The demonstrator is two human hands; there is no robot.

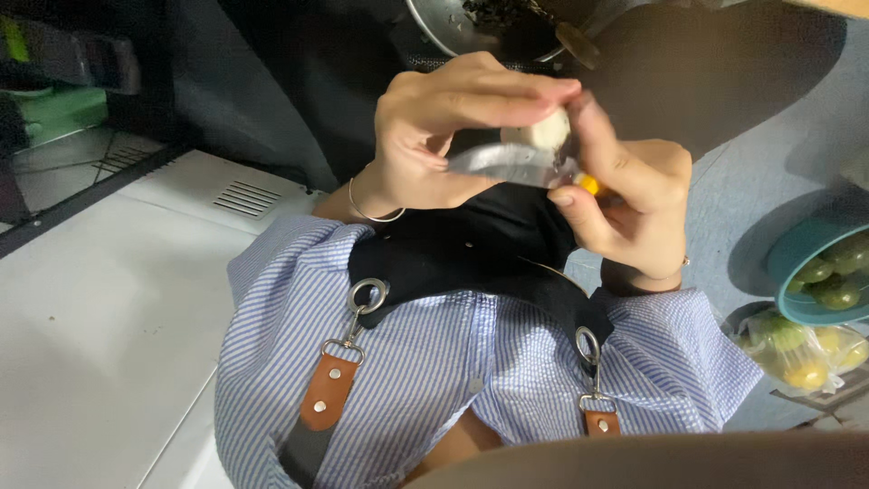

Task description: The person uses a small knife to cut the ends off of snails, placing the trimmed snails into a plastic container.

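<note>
Two hands are meeting close in front of the person's chest, above a black apron worn over a blue striped shirt. In the head view the picture seems flipped, so which hand is which is a best guess. The left hand is curling its fingers over a small pale round thing (maybe peeled, too blurry to tell) and pinching it at the top. The right hand is gripping a knife by its yellow handle, thumb pressing near the round thing, with the shiny blade lying flat under it. A thin bracelet is hanging on one wrist. A teal bowl of green fruit is sitting off to the side.
</note>
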